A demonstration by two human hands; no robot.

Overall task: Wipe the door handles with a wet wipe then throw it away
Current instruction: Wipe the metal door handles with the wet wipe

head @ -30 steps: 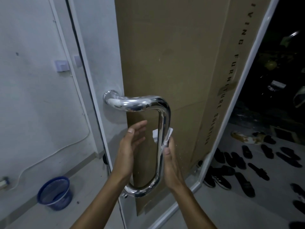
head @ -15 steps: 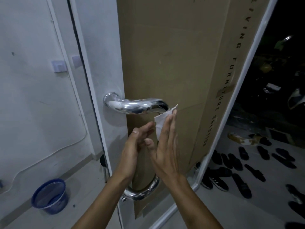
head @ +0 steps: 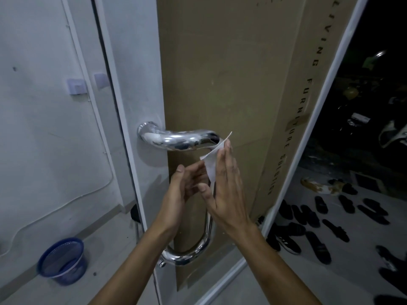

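Note:
A chrome D-shaped door handle (head: 176,139) is mounted on a white door faced with brown cardboard (head: 231,84). A white wet wipe (head: 211,160) lies against the handle's upright bar just below its upper bend. My right hand (head: 226,190) presses the wipe to the bar from the right with flat, straight fingers. My left hand (head: 178,194) is on the bar's left side, its fingers reaching toward the wipe's lower part. My hands hide the middle of the upright bar. The handle's lower bend (head: 187,254) shows beneath my wrists.
A blue mesh bin (head: 62,260) stands on the floor at the lower left by the white wall. Several dark sandals and shoes (head: 330,216) lie on the floor outside the door at the right. It is dark beyond the doorway.
My right hand slid the wipe up the bar from its middle to just under the upper bend, and its fingers flattened out. My left hand rose with it, staying close beside the bar.

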